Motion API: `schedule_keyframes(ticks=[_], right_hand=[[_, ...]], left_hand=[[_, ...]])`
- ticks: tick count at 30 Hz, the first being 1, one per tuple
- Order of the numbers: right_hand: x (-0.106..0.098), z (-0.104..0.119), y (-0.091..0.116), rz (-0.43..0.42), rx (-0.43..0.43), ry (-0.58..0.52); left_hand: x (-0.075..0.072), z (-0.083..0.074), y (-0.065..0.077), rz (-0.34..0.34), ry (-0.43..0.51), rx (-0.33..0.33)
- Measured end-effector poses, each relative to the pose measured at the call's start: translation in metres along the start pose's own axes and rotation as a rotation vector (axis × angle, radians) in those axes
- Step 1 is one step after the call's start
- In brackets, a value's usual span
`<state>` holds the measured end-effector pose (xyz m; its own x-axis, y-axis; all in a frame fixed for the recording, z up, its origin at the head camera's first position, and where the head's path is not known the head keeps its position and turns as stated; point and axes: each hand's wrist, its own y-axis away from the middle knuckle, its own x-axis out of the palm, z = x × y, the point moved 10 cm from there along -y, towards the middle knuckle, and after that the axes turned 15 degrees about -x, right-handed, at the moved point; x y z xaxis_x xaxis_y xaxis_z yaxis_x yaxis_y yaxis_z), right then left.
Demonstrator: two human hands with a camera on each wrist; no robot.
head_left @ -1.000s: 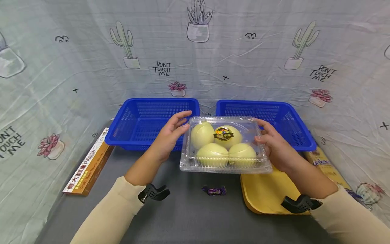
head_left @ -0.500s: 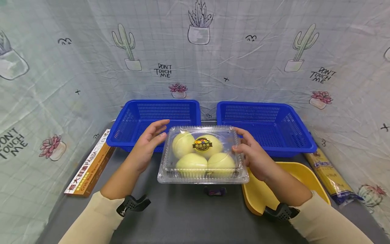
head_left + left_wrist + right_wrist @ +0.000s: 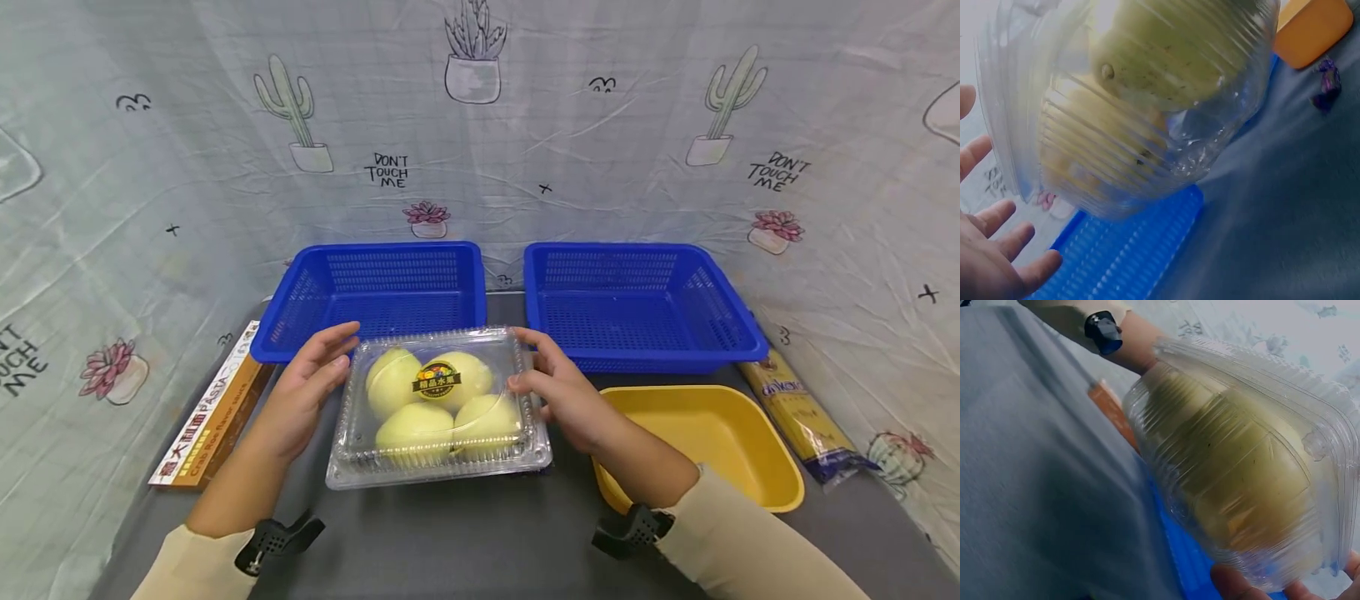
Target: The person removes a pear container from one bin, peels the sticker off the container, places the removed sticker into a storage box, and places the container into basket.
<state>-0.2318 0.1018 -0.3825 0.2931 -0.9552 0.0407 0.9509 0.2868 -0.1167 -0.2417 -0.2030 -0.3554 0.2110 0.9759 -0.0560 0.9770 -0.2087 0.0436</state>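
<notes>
A clear plastic clamshell box (image 3: 433, 406) of several pale yellow-green fruits, with a black and gold label on its lid, is held tilted above the grey table in the head view. My right hand (image 3: 558, 392) grips its right edge, thumb on top and fingers at the side and underneath. Beside the box's left edge is my left hand (image 3: 306, 392), its fingers spread; the left wrist view shows a gap between these fingers and the plastic. A purple-wrapped candy (image 3: 1327, 85) lies on the table, almost wholly hidden by the box in the head view.
Two blue baskets (image 3: 367, 250) (image 3: 615, 250) stand side by side at the back. A yellow tray (image 3: 697, 417) lies at the right, near a yellow pasta bag (image 3: 798, 412). At the left lies a pasta box (image 3: 206, 412). Patterned cloth (image 3: 495, 150) walls surround the table.
The fruit box has moved left and toward me in my right hand, now covering most of the candy. My left hand has also shifted left and nearer, staying beside the box.
</notes>
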Motion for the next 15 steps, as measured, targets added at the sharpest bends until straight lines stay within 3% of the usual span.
schedule_keyframes(ticks=[15], right_hand=[[0.054,-0.047,0.005,0.016,0.032,-0.046]], left_hand=[[-0.037,0.03,0.039,0.053,-0.039,0.053]])
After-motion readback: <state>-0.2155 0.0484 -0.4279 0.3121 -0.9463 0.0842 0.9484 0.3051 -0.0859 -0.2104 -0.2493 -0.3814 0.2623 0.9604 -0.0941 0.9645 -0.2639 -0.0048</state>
